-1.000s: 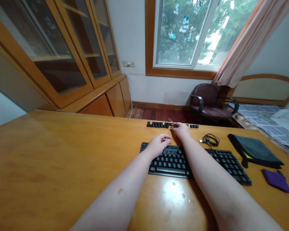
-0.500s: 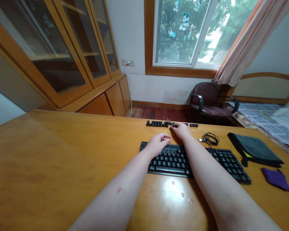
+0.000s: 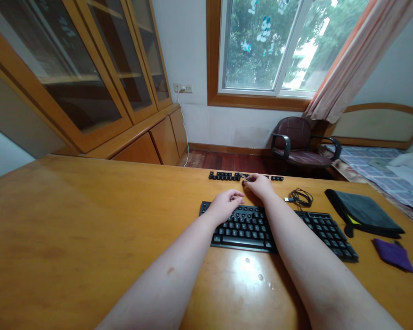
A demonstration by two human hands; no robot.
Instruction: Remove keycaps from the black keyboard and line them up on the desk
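My right hand (image 3: 259, 185) is closed around a thin two-pronged metal tool (image 3: 243, 176) at the far edge of the desk. The tool points left, at the row of loose black keycaps (image 3: 224, 176). Just under my right fingertips is a small dark piece (image 3: 243, 183), possibly a keycap. My left hand (image 3: 224, 205) rests over the upper left of the black keyboard (image 3: 246, 242), fingers loosely curled and apart, with nothing seen in them. Keycaps are off along part of the keyboard's upper rows. My right forearm hides its middle-right part.
A coiled black USB cable (image 3: 301, 198) lies behind the keyboard. To the right are a folded dark cloth or pouch (image 3: 366, 213) and a purple item (image 3: 393, 255). More loose keycaps (image 3: 277, 178) lie past my right hand. A chair (image 3: 292, 140) stands beyond the wooden desk (image 3: 99, 238).
The tool in my right hand has tipped lower, down toward the keycaps, and the dark piece shows more plainly under my fingers. My left hand has hardly moved.
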